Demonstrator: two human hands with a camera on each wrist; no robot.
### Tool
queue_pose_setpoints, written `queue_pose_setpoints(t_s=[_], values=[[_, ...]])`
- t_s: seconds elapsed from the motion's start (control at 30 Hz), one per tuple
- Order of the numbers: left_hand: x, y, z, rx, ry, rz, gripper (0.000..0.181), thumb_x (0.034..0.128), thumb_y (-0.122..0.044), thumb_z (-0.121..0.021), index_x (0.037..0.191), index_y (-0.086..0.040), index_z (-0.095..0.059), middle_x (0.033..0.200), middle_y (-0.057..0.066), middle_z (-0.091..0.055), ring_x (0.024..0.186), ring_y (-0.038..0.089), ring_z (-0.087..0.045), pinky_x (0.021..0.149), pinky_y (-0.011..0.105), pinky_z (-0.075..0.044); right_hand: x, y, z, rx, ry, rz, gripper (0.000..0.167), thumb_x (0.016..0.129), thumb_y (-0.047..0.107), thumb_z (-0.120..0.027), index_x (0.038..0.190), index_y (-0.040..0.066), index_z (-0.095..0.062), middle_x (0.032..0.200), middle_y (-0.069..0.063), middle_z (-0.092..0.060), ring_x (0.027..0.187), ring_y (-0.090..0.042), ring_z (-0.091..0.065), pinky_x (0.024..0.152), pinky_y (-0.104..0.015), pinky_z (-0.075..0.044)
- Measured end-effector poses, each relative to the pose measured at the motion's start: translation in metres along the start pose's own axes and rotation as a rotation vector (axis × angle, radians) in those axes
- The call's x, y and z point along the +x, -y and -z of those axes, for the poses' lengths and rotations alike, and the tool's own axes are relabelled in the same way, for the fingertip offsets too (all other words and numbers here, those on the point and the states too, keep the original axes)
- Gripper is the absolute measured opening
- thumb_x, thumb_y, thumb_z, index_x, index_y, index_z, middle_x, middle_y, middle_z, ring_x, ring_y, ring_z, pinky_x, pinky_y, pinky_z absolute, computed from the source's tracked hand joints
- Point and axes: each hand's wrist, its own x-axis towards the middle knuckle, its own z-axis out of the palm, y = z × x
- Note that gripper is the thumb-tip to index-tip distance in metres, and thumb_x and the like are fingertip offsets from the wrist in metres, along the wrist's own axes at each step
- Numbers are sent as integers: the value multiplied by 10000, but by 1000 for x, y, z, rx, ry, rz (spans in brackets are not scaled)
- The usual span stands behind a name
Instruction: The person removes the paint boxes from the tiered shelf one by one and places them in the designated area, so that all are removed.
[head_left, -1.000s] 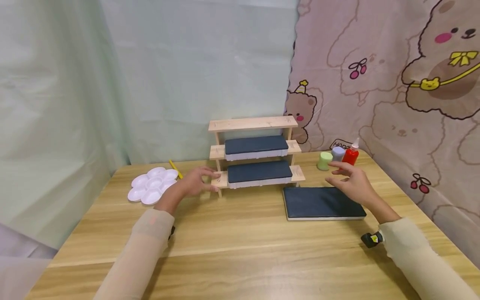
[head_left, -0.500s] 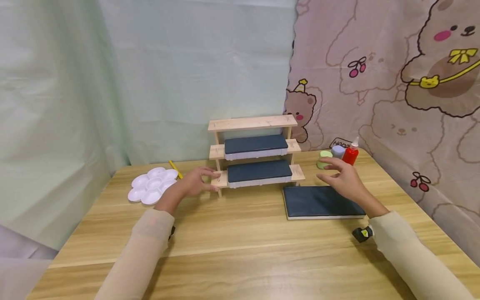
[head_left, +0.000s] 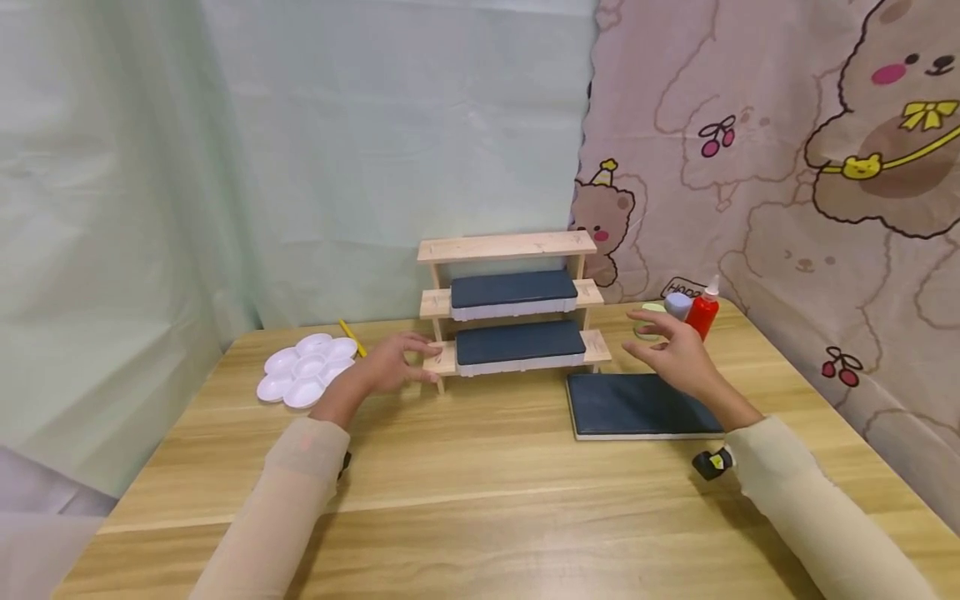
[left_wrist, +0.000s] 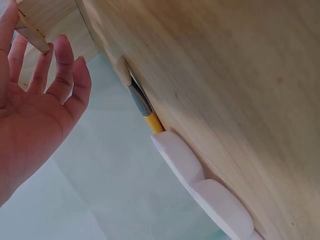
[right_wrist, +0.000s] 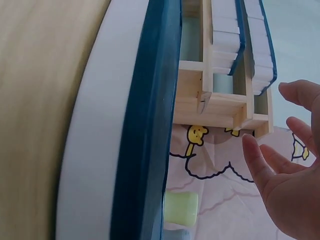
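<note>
A pale wooden stepped shelf (head_left: 506, 247) stands mid-table in the head view. My left hand (head_left: 389, 363) grips the left end of its lowest board, fingers above and thumb below. In the left wrist view, the fingertips of the left hand (left_wrist: 37, 95) meet that board's end. Two flat cases with dark blue lids and white bases, an upper case (head_left: 513, 288) and a lower case (head_left: 520, 343), lie on its lower boards. My right hand (head_left: 678, 354) hovers right of the shelf with fingers spread, holding nothing. Below it lies a larger dark blue case (head_left: 630, 408), partly hidden by it.
A white flower-shaped palette (head_left: 309, 367) lies at the left, beside a yellow-handled paintbrush (left_wrist: 145, 107). At the back right stand a green pot (right_wrist: 181, 208), a bluish pot (head_left: 678, 305) and a red bottle (head_left: 702, 315). Curtains hang behind the table (head_left: 480, 517).
My right hand has moved left toward the shelf, passing over the larger case and in front of the green pot. The left hand has stayed at the shelf's end.
</note>
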Motion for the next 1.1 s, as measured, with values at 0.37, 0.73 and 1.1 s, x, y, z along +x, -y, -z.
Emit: queue_pose_setpoints(t_s=[0.37, 0.73, 1.1], values=[[0, -1, -1, -13, -1, -1, 538, 823, -256, -821, 1296, -56, -660, 1398, 211, -532, 1336, 416, -426, 1094, 549, -348, 12, 2, -10, 29, -6, 24, 482, 880, 94, -760, 1329, 13, -605, 1336, -203, -593, 1153, -404, -601, 860, -493, -532], [2, 1, -1, -8, 5, -10, 548, 825, -269, -818, 1300, -50, -655, 1396, 217, -531, 1330, 422, -430, 1089, 552, -353, 25, 7, -20, 34, -31, 46, 465, 874, 79, -759, 1310, 8, -617, 1320, -188, -598, 1199, -399, -554, 876, -502, -529], [1, 0, -1, -23, -2, -10, 545, 825, -252, -820, 1300, -44, -653, 1399, 224, -525, 1332, 429, -425, 1088, 558, -352, 35, 17, -28, 55, -17, 58, 484, 871, 107, -770, 1322, 21, -617, 1384, -173, -561, 1279, -357, -504, 970, -561, -474]])
